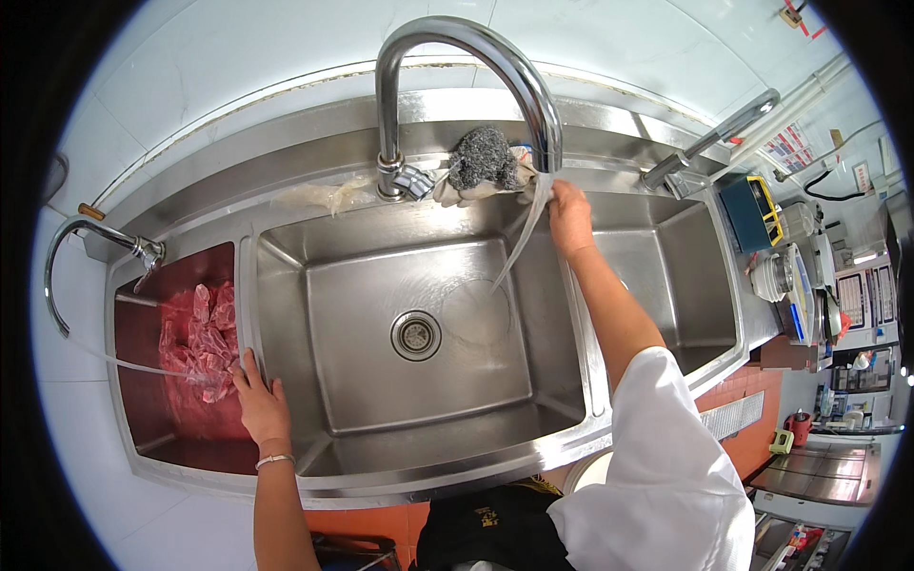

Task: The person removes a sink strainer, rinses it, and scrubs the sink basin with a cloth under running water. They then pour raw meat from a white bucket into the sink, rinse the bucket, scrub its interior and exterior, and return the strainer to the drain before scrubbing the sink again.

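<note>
My left hand (pixel 258 407) rests with its fingers apart on the steel divider between the left and middle basins. Beside it, pieces of raw meat (pixel 207 335) lie in reddish water in the left basin (pixel 136 400). My right hand (pixel 571 214) reaches to the back ledge by the right divider. Its fingertips are partly hidden behind the stream of water (pixel 525 239), close to a pale glove (pixel 457 194) and grey steel-wool scourers (pixel 484 158). Whether it grips anything cannot be seen. Water falls from the tall chrome faucet (pixel 468 32) into the middle basin (pixel 371 285), right of its drain (pixel 416 335).
A second faucet (pixel 93 221) runs onto the meat. Another faucet (pixel 714 135) stands above the right basin (pixel 703 285). A clear plastic bag (pixel 328 196) and a striped cloth (pixel 414 182) lie on the back ledge. Stacked containers (pixel 771 275) and a dark box (pixel 750 214) stand at right.
</note>
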`<state>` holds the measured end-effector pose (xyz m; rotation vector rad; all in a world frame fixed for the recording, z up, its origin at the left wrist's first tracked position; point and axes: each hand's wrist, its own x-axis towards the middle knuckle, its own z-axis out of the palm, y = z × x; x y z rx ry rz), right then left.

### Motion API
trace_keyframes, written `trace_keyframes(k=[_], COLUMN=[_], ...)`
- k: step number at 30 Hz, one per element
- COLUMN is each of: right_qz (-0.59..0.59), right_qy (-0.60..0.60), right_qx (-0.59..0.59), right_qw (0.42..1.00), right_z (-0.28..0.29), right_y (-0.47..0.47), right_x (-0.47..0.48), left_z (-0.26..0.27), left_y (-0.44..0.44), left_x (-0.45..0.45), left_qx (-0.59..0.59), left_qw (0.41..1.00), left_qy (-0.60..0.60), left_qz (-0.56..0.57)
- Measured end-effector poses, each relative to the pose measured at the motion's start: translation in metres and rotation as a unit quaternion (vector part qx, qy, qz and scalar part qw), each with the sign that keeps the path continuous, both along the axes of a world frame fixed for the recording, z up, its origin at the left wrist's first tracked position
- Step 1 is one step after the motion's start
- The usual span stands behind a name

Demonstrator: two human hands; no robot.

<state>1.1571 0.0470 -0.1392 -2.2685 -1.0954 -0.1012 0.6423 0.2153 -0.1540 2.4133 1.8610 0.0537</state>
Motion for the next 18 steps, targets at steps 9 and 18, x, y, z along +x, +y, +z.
trace_keyframes(k=[9,18], right_qz=[-0.052,-0.016], right_qy=[-0.051,0.116], right_qx=[0.018,-0.034], right_qw=[0.997,0.993], right_z=[-0.043,-0.124], right_y=[0.008,-0.008], right_x=[0.004,-0.095], left_z=[0.004,0.004], left_y=[0.000,-0.002], left_x=[0.011,0.006], left_qx=[-0.012,0.012], left_qw=[1.000,1.000], left_qy=[-0.004,-0.004], left_qz=[-0.002,-0.009])
